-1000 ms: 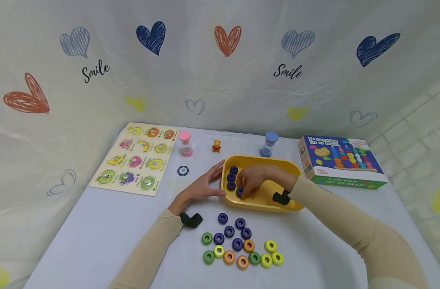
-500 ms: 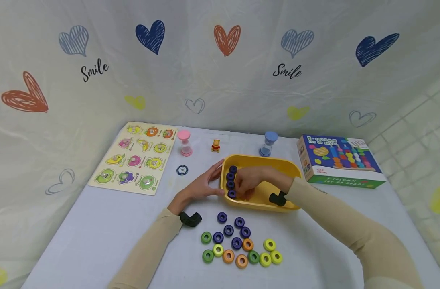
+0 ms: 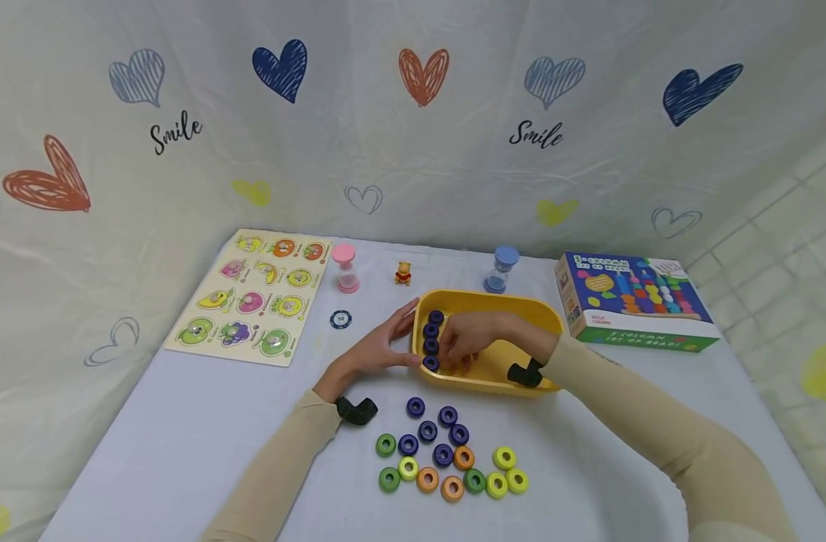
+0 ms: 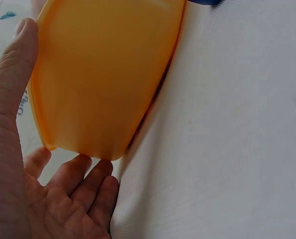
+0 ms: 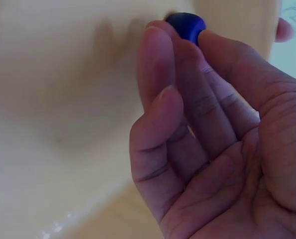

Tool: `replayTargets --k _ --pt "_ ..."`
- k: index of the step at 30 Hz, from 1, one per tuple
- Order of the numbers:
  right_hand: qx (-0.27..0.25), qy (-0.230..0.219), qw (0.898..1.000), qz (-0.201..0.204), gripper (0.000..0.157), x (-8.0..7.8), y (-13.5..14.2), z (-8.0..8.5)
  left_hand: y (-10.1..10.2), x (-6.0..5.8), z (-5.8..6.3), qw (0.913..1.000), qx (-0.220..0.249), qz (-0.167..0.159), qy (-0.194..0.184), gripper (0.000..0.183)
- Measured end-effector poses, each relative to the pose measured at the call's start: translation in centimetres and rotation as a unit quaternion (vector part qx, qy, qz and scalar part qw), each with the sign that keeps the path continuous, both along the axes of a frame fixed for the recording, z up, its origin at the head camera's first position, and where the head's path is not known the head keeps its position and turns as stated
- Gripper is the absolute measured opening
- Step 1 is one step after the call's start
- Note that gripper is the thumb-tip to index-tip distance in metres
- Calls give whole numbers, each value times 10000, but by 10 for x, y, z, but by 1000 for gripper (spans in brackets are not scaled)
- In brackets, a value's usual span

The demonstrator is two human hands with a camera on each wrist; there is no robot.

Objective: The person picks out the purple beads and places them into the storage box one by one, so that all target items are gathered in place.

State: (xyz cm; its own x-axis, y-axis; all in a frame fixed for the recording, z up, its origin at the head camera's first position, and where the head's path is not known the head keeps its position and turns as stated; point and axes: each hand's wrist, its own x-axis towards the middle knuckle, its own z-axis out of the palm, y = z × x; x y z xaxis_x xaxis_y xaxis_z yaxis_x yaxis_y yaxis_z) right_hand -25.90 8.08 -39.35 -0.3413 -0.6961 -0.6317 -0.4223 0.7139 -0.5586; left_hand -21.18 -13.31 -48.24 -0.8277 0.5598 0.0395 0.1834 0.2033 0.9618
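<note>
My left hand [image 3: 379, 348] rests against the left end of the yellow tray [image 3: 521, 299]. In the left wrist view, its thumb lies along one side and several fingertips touch the end wall. Inside the tray, my right hand [image 3: 468, 340] reaches down beside a column of dark blue ring beads [image 3: 431, 331] along the left wall. Thumb and fingers pinch a blue ring bead [image 5: 187, 26] in the right wrist view; from the head view I cannot tell which bead that is. Loose dark blue ring beads [image 3: 428, 431] lie on the table in front of the tray.
Nearer are green [image 3: 388, 479], orange [image 3: 452, 489] and yellow [image 3: 497, 485] ring beads. Behind the tray stand a pink sand timer [image 3: 345, 267], a bear figure [image 3: 403, 273] and a blue sand timer [image 3: 501, 269]. A fruit puzzle board [image 3: 250, 301] lies left, a toy box [image 3: 636, 301] right.
The bead under my right hand has moved left to the near end of the column by the tray's left wall. My left hand stays at the tray's end.
</note>
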Motion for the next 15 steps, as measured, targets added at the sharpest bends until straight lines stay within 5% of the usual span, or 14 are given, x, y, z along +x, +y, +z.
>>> replayTargets --k 8,15 --pt "-535 745 9958 27 16 21 14 28 1 -1 -7 9998 -104 163 1 98" --pt "-866 2012 9755 -221 7 65 25 46 0 -2 -7 9997 -134 217 -10 97"
